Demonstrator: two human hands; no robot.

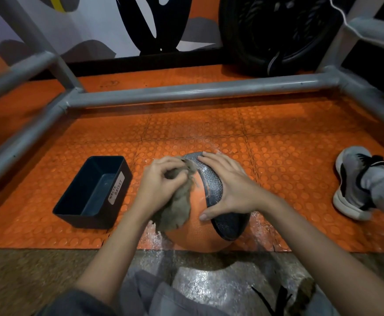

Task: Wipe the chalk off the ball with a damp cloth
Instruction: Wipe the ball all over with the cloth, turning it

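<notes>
Two hands meet on the ball (195, 231), which sits at the six o'clock edge of the orange studded mat (277, 156). Bare mat runs toward twelve o'clock up to the grey pipe rail (186, 92). A black bin (90, 195) stands near at nine, and a shoe (353, 181) well apart at three. Our left hand (161, 181) curls round the cloth (175, 213) and presses it on the ball. Our right hand (227, 185) lies flat, fingers straight. We see orange skin and a dark patterned band.
</notes>
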